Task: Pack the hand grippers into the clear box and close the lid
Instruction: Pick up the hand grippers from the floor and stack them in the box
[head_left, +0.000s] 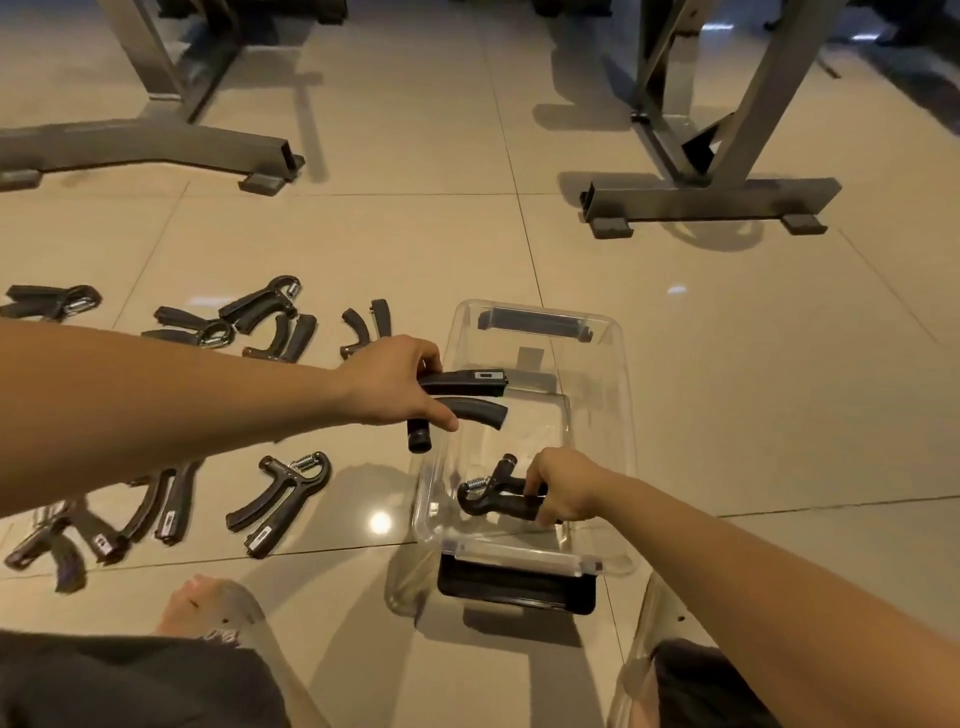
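The clear box (524, 441) stands open on the tiled floor (727, 389), right of centre and just beyond the person's knees, with a black latch at its near end and another at its far end.

The left hand (387, 382) reaches in from the left to the box's left rim. Its fingers (431, 358) are curled shut around the head of one black hand gripper (462, 397), whose two handles stick out to the right over the box's far-left part; the adjusting knob hangs down just outside the left wall.

The right hand (563, 486) is inside the box at its near end. Its fingers (545, 514) are closed on the handles of a second hand gripper (493, 493), the spring end pointing left, low in the box; whether it touches the bottom cannot be told.

The other hand grippers (270, 325) lie loose on the floor to the left of the box, one cluster at the far left and another (280, 501) nearer, partly under the left forearm. Two grey metal equipment frames (711, 200) stand on the floor at the far side.
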